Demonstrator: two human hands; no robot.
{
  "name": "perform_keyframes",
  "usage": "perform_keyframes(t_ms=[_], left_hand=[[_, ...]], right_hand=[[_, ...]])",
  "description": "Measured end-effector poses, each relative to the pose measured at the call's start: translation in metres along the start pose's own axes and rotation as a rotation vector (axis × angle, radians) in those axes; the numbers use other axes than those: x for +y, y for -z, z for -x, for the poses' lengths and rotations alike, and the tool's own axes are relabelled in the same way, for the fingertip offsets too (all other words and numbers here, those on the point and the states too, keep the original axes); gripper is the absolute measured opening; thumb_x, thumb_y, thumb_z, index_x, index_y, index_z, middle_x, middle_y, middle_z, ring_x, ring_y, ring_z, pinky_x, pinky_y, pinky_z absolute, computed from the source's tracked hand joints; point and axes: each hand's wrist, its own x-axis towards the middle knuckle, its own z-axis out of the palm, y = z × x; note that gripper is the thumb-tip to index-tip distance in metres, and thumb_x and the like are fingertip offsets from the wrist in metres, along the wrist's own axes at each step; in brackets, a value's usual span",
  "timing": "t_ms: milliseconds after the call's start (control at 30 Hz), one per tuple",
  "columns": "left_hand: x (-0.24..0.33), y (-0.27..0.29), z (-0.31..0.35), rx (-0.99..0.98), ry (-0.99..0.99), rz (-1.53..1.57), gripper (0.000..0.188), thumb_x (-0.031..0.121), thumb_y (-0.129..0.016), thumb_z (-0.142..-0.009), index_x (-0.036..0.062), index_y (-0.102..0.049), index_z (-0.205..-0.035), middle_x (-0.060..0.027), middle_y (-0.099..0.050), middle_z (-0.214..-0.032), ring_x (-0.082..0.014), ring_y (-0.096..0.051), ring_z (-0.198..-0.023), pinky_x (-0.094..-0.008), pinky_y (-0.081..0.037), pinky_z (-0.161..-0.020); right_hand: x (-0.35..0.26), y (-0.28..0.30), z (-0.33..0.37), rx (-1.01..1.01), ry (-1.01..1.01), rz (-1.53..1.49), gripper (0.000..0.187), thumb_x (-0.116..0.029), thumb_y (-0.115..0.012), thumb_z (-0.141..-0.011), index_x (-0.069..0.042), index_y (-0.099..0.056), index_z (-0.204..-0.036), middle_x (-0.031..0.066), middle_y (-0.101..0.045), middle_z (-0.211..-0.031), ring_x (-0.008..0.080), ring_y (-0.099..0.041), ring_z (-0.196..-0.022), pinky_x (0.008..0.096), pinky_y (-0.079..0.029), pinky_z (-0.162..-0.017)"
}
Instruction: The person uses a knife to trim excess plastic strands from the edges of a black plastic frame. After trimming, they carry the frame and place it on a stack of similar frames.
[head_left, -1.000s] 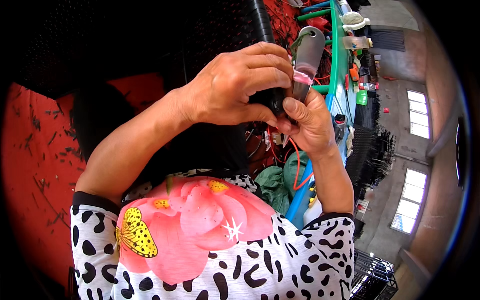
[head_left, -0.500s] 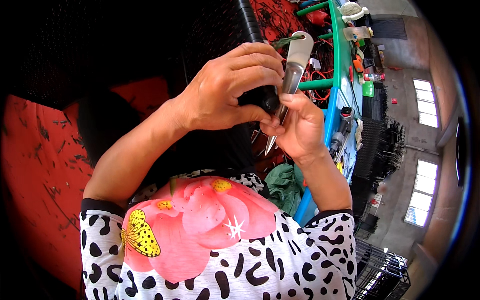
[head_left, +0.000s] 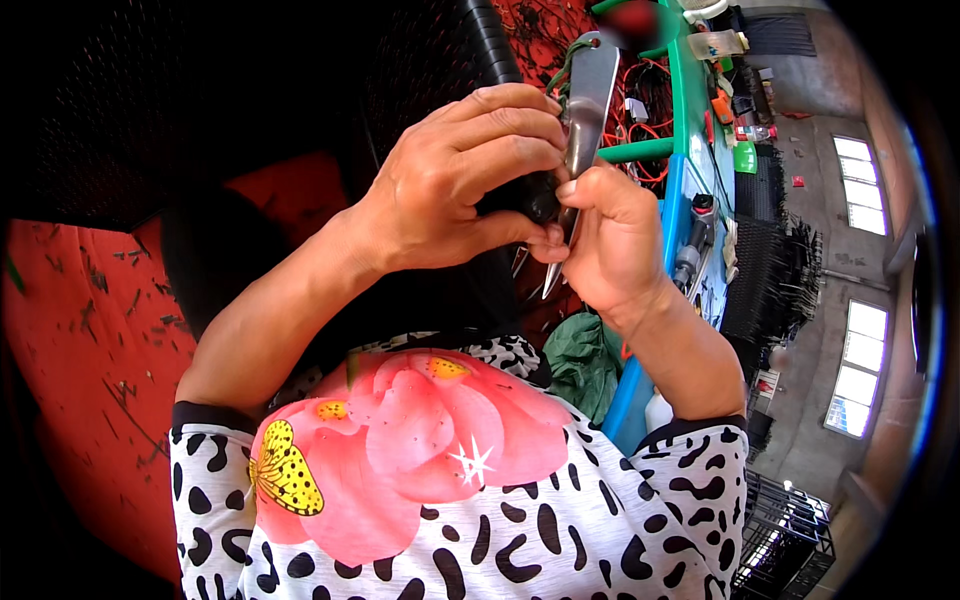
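My left hand (head_left: 455, 185) is closed round the end of a black strip-wrapped bar (head_left: 490, 45); the bar's dark tip shows between its fingers and thumb. This bar runs along the edge of a dark woven mesh piece. My right hand (head_left: 618, 235) grips a shiny metal awl (head_left: 594, 90), trough-shaped and pointed, with a green cord tied through the hole at its broad end. Its point faces down toward me, below my left fingertips. The awl lies right beside the bar's tip; whether it touches or enters the wrapping is hidden by my fingers.
A green and blue frame (head_left: 692, 100) with a work surface stands at right, holding a grey power tool (head_left: 692, 255). Green cloth (head_left: 582, 365) hangs beside it. Dark scraps litter the red floor (head_left: 90, 340) at left. A black wire rack (head_left: 785, 535) stands lower right.
The awl's broad end has swung up and away, and the tool stands slightly steeper. My right hand has turned a little with it; my left hand keeps its hold on the bar.
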Motion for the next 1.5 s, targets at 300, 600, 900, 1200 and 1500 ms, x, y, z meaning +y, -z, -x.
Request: perform_keyframes(t_ms=[300, 600, 900, 1200, 1500], left_hand=[[0.021, -0.008, 0.030, 0.231, -0.029, -0.275, 0.039, 0.012, -0.078, -0.060, 0.0012, -0.063, -0.095, -0.0159, -0.057, -0.097, -0.0318, -0.056, -0.088, -0.0405, -0.048, -0.076], [0.026, -0.016, 0.051, 0.223, 0.141, -0.109, 0.043, 0.007, -0.079, -0.061, -0.0039, -0.057, -0.095, -0.0165, -0.056, -0.090, -0.0270, -0.057, -0.076, -0.0328, -0.048, -0.064], [0.023, -0.031, 0.037, 0.308, 0.264, -0.106, 0.039, 0.014, -0.079, -0.058, 0.0013, -0.052, -0.082, -0.0112, -0.051, -0.077, -0.0293, -0.052, -0.067, -0.0360, -0.044, -0.056], [0.023, -0.032, 0.037, 0.327, 0.269, -0.076, 0.037, 0.013, -0.079, -0.058, 0.0020, -0.052, -0.081, -0.0111, -0.050, -0.076, -0.0288, -0.051, -0.067, -0.0359, -0.044, -0.056], [0.021, -0.029, 0.037, 0.331, 0.267, -0.054, 0.037, 0.013, -0.079, -0.056, 0.0029, -0.053, -0.081, -0.0106, -0.050, -0.077, -0.0287, -0.052, -0.067, -0.0360, -0.045, -0.058]], right_hand=[[0.008, 0.002, 0.003, -0.032, 0.099, -0.016, 0.011, -0.011, -0.055, -0.076, -0.007, -0.047, -0.082, 0.0025, -0.047, -0.068, 0.0117, -0.044, -0.052, 0.0249, -0.034, -0.046], [0.010, 0.020, 0.006, -0.284, 0.685, 0.128, 0.033, -0.030, -0.049, -0.092, -0.010, -0.037, -0.069, 0.0026, -0.038, -0.071, 0.0148, -0.041, -0.061, 0.0267, -0.034, -0.051], [-0.024, 0.002, 0.040, -0.403, 1.131, 0.817, 0.056, -0.056, -0.033, -0.093, -0.006, -0.053, -0.107, 0.0196, -0.052, -0.104, 0.0391, -0.054, -0.097, 0.0382, -0.051, -0.066], [-0.016, -0.007, 0.036, -0.450, 1.074, 0.744, 0.045, -0.053, -0.048, -0.090, -0.010, -0.042, -0.077, 0.0030, -0.045, -0.071, 0.0193, -0.048, -0.064, 0.0295, -0.036, -0.057], [-0.002, -0.012, 0.027, -0.475, 1.036, 0.679, 0.044, -0.052, -0.055, -0.085, -0.011, -0.040, -0.076, 0.0006, -0.043, -0.068, 0.0166, -0.048, -0.060, 0.0279, -0.034, -0.058]])
